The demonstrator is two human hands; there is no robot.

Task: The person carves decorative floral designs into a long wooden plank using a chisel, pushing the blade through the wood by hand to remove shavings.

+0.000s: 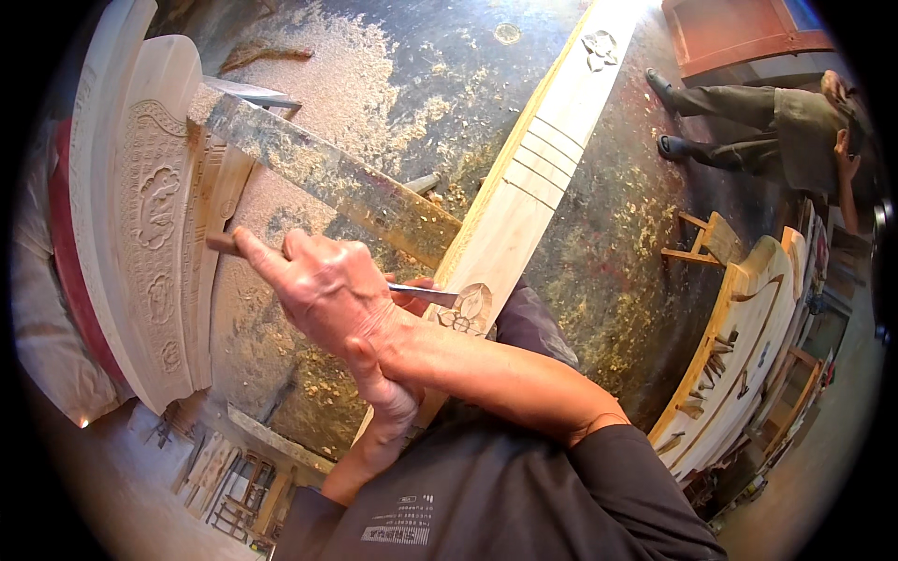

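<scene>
My right hand (327,280) is wrapped round the wooden handle of a carving chisel (428,294), and the handle's end sticks out past the index finger. My left arm passes beneath the right forearm, which hides most of my left hand (412,303). The left fingers that show are closed at the chisel's blade. Its metal tip rests at a carved flower (462,320) with a leaf-like shape on a long pale wooden board (524,201). Further up, the board carries several dark crosswise lines and a second carved flower (599,50).
At left stands a large carved wooden panel (154,215). A worn plank (327,178) crosses toward the board. Wood shavings (327,65) cover the floor. On the right, several carving tools lie on a curved wooden piece (730,374), near a small stool (711,238). Another person (776,140) stands at upper right.
</scene>
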